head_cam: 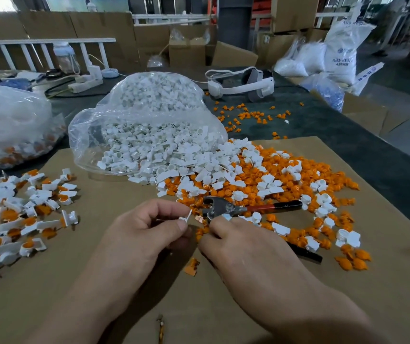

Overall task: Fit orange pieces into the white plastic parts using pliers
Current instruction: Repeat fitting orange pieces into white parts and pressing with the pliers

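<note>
The white sack (340, 53) at the far right reads "ABS RESI" — cut off; smaller print beneath is blurred.

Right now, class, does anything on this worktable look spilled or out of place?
Yes. White parts have spilled from the clear bag's open mouth and mixed with the orange pieces on the cardboard. A few stray orange pieces lie off it, on the dark tabletop near the headset.

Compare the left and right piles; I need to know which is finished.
The left pile holds white parts with orange pieces seated in them; the right pile is loose white and orange pieces, mixed. The left pile is spread thin; the right pile is heaped, spilling from the bag. Pliers lie on the right pile, none on the left. Both rest on the cardboard.
</note>
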Tool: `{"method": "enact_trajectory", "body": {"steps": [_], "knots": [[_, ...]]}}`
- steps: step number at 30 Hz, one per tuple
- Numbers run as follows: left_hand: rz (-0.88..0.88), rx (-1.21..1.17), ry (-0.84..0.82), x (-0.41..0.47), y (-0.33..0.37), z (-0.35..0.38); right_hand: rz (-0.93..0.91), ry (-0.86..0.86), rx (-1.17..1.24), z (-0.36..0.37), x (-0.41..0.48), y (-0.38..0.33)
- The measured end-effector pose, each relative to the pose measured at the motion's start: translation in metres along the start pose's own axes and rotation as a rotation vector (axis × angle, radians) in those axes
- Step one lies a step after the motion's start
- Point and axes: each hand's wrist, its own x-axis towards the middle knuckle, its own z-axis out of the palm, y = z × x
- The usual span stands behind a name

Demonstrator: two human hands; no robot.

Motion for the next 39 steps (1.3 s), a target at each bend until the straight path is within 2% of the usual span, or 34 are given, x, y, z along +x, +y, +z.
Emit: {"method": "enact_trajectory", "body": {"steps": [7, 12, 18, 21, 27, 29, 31, 34, 39], "knots": [[-0.126, -0.177, -0.002, 0.002, 0.0, -0.006, 0.067, 0.11, 0.16, -0.011, -0.003, 0.003], [-0.183, -0.098, -0.096, -0.003, 0.001, -0.015, 0.138, 0.184, 0.348, -0.011, -0.007, 0.005], [-0.187, 0.087, -0.301, -0.006, 0.002, -0.02, 0.165, 0.182, 0.381, -0.009, -0.006, 0.007], [-0.134, 0.135, -0.259, -0.007, 0.002, -0.01, 0.174, 0.18, 0.408, -0.009, -0.007, 0.006], [0.021, 0.169, -0.041, -0.01, 0.001, -0.001, 0.237, 0.266, 0.474, -0.013, -0.007, 0.007], [0.051, 0.167, -0.013, -0.011, 0.004, -0.001, 0.24, 0.27, 0.509, -0.013, -0.008, 0.008], [0.048, 0.099, -0.015, -0.012, 0.004, -0.001, 0.277, 0.243, 0.711, -0.013, -0.009, 0.008], [0.042, -0.057, -0.023, -0.014, 0.005, 0.001, 0.335, 0.168, 1.181, -0.015, -0.011, 0.007], [0.041, -0.487, -0.096, -0.022, 0.014, 0.009, 0.301, 0.19, 1.406, -0.016, -0.011, 0.009]]}}
